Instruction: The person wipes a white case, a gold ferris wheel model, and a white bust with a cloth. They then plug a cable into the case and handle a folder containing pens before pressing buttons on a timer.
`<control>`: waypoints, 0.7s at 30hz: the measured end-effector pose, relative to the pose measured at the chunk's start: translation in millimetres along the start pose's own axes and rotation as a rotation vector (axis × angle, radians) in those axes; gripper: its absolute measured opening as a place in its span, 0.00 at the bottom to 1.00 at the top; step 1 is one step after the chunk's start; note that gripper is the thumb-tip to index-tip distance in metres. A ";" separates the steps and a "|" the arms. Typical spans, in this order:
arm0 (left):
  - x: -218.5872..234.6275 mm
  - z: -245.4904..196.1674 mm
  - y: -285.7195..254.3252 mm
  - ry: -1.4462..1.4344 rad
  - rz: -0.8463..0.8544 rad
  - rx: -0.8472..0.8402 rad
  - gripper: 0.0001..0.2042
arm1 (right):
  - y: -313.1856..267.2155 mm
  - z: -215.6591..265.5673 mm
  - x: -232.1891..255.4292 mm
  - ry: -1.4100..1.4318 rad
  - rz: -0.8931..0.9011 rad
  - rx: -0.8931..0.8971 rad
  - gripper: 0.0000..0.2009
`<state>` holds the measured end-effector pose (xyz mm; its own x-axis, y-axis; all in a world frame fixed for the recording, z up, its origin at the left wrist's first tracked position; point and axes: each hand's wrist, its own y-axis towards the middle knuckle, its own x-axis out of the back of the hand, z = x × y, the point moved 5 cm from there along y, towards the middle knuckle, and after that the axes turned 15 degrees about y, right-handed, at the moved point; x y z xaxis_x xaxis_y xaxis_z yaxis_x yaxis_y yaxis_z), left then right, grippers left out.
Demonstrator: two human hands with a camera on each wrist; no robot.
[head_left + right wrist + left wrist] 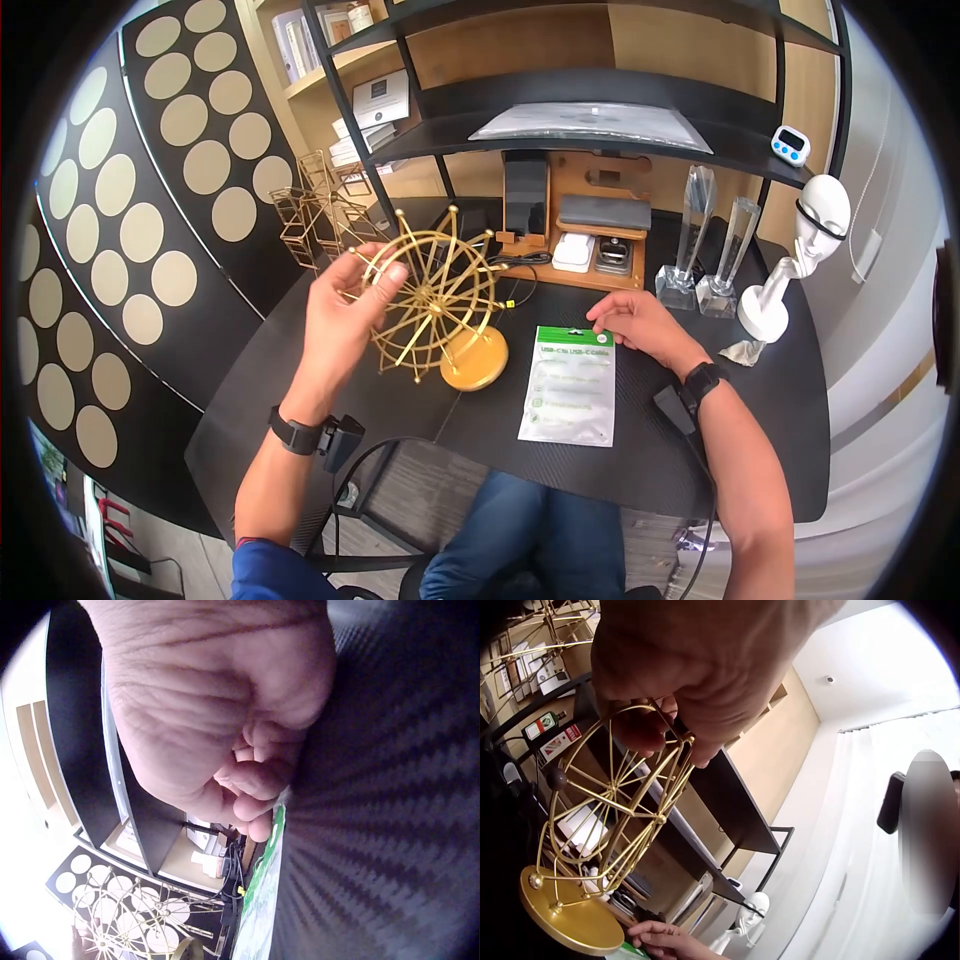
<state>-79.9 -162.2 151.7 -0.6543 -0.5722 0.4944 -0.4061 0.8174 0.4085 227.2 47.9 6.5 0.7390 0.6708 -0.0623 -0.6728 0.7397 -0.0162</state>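
Observation:
My left hand (pixel 345 310) grips the rim of a gold wire Ferris wheel ornament (pixel 432 298), thumb on the near side. The ornament leans, and its round gold base (pixel 570 919) faces down to the right in the head view. A white packet with a green top (pixel 570 388), printed "USB-C to USB-C Cable", lies flat on the desk. Over its upper right corner rests my right hand (pixel 650 328). In the right wrist view, the loosely bent fingers (pixel 259 827) lie right at the packet's green edge (pixel 264 866).
Behind the packet stands a wooden organizer (pixel 600 232) with small cases and a black cable. Two crystal trophies (pixel 688 240) and a white mannequin head (pixel 822 215) stand at the right. Another gold wire ornament (pixel 322 205) is at the back left. A black shelf (pixel 430 135) overhangs the desk.

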 end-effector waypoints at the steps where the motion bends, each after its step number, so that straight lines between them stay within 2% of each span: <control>1: -3.0 -1.4 -2.3 -0.037 0.014 0.006 0.24 | -0.1 2.2 -0.7 -0.004 0.001 0.004 0.09; 4: -4.6 -5.0 -4.5 -0.046 0.029 0.014 0.25 | -2.1 2.6 0.2 -0.013 -0.015 -0.011 0.10; 6: 4.9 -3.7 -1.6 0.133 0.040 -0.088 0.26 | -1.3 0.8 0.3 0.012 0.010 -0.003 0.09; 9: 17.3 6.3 -0.9 0.283 -0.021 -0.143 0.23 | -2.1 1.9 0.2 -0.013 0.008 0.005 0.10; 10: 18.4 4.7 -2.7 0.292 -0.016 -0.111 0.24 | -1.7 1.0 0.6 -0.011 0.008 0.006 0.10; 14: 14.9 27.4 0.5 0.192 0.000 -0.055 0.27 | -0.2 2.0 -0.2 0.000 0.008 -0.003 0.10; 18: 2.5 42.2 11.4 0.070 -0.013 -0.116 0.23 | -4.6 5.4 -1.9 -0.015 -0.008 -0.019 0.10; 19: 0.7 48.0 16.2 0.104 0.028 -0.103 0.27 | -4.1 5.8 -2.3 -0.018 -0.001 -0.017 0.10; 21: -4.1 51.7 24.6 0.126 0.018 -0.111 0.28 | -4.9 4.9 -1.5 -0.027 -0.018 -0.020 0.09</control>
<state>-120.2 -136.3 120.1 -0.5728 -0.5669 0.5921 -0.3174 0.8194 0.4774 229.6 43.5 11.6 0.7514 0.6590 -0.0344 -0.6599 0.7505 -0.0369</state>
